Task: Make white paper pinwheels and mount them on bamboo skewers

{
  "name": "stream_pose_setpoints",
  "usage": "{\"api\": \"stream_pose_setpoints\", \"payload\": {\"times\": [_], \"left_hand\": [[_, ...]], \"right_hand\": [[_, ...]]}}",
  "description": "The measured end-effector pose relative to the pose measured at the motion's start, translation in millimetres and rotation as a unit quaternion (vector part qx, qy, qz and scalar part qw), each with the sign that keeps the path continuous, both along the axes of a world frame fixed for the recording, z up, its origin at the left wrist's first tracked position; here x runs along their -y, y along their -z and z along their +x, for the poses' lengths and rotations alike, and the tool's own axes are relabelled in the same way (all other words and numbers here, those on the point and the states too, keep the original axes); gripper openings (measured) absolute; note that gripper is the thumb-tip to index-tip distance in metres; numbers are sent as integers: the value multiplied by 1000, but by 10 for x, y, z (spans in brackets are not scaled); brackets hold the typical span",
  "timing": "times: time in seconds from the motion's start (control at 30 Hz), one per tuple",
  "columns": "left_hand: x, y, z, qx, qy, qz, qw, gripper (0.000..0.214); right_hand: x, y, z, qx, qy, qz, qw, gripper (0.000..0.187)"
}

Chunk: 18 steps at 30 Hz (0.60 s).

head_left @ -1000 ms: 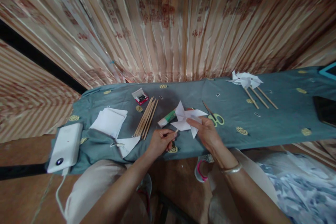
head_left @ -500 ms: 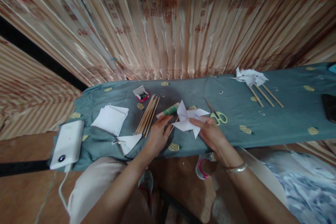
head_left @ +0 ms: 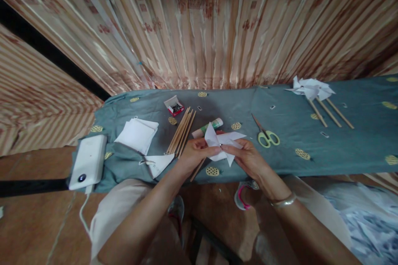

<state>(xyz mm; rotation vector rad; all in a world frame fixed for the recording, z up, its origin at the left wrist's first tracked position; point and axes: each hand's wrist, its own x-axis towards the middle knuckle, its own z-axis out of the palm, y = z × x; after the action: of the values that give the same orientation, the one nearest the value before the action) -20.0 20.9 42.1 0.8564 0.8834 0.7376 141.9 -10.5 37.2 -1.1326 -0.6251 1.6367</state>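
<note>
The white paper pinwheel (head_left: pixel 214 137) sits right between the fingers of both hands, above the near part of the cloth-covered surface (head_left: pixel 351 155). The left hand (head_left: pixel 195 152) takes it from the left and the right hand (head_left: pixel 248 155) from the right, each narrowed to a pinch with the thumb on top of the paper. The two thumb tips nearly meet at the small pin (head_left: pixel 220 145) in the middle, so neither hand is clearly nearer to that centre.

The long axis that matters is that of the wooden stick (head_left: pixel 197 169): it slants from under the left hand toward the near left, its lower end by the surface's near edge. The left hand is the nearer one to it. Its upper end is hidden by hand and paper, so whether it meets the pin is hard to tell.

Just beyond the left hand lies a green-and-white tube (head_left: pixel 207 128); the scissors (head_left: pixel 268 138) lie to the right, apart from the right hand's fingers.
</note>
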Motion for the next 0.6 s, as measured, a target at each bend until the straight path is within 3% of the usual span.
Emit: {"api": "stream_pose_setpoints", "payload": {"times": [0.6], "left_hand": [[43,6,29,31,-25,-13,999,33]], "right_hand": [[12,26,8,0,-19,3,1000,39]]}}
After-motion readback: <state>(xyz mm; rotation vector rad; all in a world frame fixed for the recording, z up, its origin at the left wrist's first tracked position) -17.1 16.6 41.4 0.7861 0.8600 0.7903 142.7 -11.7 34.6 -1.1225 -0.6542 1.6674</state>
